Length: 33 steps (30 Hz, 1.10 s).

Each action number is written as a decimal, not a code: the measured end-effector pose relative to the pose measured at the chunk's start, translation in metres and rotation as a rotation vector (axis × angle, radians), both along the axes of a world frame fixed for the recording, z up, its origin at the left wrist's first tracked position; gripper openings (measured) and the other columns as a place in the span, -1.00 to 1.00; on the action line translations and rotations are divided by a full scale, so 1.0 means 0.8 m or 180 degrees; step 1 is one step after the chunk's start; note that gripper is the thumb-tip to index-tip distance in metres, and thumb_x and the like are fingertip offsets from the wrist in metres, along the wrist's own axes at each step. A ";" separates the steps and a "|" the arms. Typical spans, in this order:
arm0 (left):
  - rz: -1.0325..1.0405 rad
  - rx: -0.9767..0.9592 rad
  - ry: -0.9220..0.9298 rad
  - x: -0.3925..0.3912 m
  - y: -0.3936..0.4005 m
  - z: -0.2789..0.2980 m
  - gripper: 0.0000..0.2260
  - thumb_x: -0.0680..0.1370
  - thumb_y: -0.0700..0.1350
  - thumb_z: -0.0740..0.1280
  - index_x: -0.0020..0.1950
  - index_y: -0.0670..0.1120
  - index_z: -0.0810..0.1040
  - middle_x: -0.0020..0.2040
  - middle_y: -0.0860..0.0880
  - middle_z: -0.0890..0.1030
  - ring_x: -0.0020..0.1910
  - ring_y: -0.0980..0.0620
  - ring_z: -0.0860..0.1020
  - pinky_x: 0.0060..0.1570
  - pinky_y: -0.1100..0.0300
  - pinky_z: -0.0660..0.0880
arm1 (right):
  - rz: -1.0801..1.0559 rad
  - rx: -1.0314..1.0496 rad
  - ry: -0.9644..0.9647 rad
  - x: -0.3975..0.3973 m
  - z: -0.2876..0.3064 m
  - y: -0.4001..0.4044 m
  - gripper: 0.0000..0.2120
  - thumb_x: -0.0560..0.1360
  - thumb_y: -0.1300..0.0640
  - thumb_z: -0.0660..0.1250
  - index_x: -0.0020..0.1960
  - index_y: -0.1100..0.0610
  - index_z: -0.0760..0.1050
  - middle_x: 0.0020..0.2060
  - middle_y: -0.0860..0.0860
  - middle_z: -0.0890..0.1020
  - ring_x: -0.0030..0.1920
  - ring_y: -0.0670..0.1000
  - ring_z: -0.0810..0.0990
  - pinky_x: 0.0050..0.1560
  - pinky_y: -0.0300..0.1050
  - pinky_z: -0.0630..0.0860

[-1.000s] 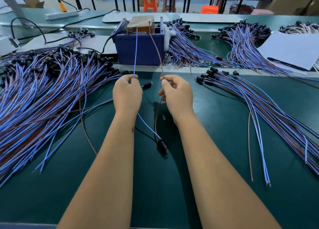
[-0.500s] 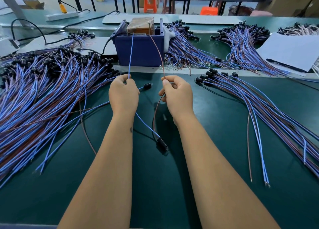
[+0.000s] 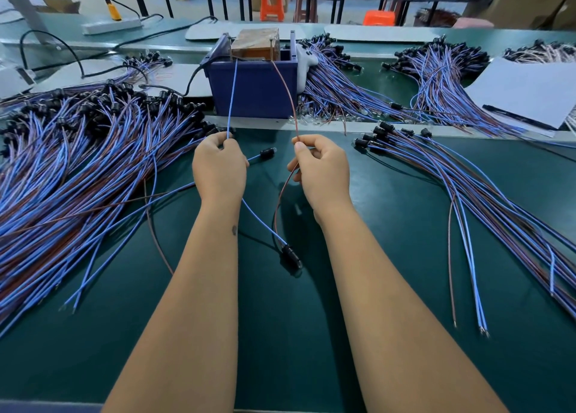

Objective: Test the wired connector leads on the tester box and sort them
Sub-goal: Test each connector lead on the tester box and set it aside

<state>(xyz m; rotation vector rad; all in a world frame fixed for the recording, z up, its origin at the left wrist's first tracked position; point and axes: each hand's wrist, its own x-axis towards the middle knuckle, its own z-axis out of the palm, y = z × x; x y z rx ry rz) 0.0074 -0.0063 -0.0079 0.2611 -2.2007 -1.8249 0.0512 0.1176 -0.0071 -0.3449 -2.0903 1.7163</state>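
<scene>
My left hand [image 3: 218, 169] pinches a blue wire [image 3: 232, 101] whose tip reaches up to the tester box [image 3: 252, 82], a dark blue bin holding a brown block. My right hand [image 3: 322, 171] pinches the brown wire [image 3: 285, 82] of the same lead, its tip at the box's top too. Both wires run down between my forearms to a black connector [image 3: 291, 255] lying on the green mat. A second black connector [image 3: 268, 154] on a blue wire lies between my hands.
A big heap of blue and brown leads [image 3: 78, 169] covers the left of the mat. A smaller fanned row of leads [image 3: 467, 188] lies at the right. More bundles [image 3: 343, 88] and white paper [image 3: 526, 91] sit behind; a power strip [image 3: 112, 26] at far left.
Both hands stay at the same spot holding the wires. The wire tips have shifted slightly at the top of the box; the view has moved a little.
</scene>
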 end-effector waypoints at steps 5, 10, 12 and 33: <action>0.0028 0.0064 -0.0001 -0.001 -0.001 -0.001 -0.66 0.57 -0.18 0.12 0.28 -0.07 0.54 -0.43 0.05 0.54 -0.64 0.22 0.32 -0.60 0.41 0.25 | 0.0006 0.0006 0.0010 0.000 -0.001 0.000 -0.87 0.59 0.17 0.23 -0.02 0.06 0.56 -0.40 -0.03 0.61 -0.33 -0.04 0.54 -0.09 0.10 0.58; 0.0084 0.0075 0.0011 -0.002 -0.002 0.000 -0.66 0.58 -0.17 0.13 0.30 -0.08 0.54 -0.44 0.06 0.55 -0.62 0.24 0.35 -0.59 0.42 0.28 | 0.0003 0.0017 0.0009 -0.001 -0.001 0.001 -0.87 0.58 0.17 0.23 -0.03 0.04 0.56 -0.40 -0.04 0.61 -0.32 -0.03 0.55 -0.09 0.13 0.59; 0.0079 0.0074 0.0012 -0.002 -0.002 0.000 -0.66 0.58 -0.17 0.13 0.30 -0.08 0.54 -0.44 0.06 0.55 -0.62 0.24 0.35 -0.59 0.42 0.28 | -0.0003 0.0012 0.0008 -0.001 -0.001 0.000 -0.87 0.58 0.17 0.24 -0.03 0.04 0.56 -0.41 -0.04 0.61 -0.32 -0.04 0.55 -0.08 0.13 0.59; -0.0002 -0.0012 -0.0018 -0.005 -0.003 0.000 -0.76 0.56 -0.17 0.12 0.11 0.03 0.52 -0.54 0.11 0.52 -0.62 0.22 0.31 -0.60 0.42 0.25 | 0.0018 0.0022 0.0015 -0.002 -0.002 0.000 -0.87 0.59 0.17 0.24 -0.04 0.03 0.55 -0.41 -0.05 0.60 -0.28 -0.02 0.57 -0.06 0.16 0.61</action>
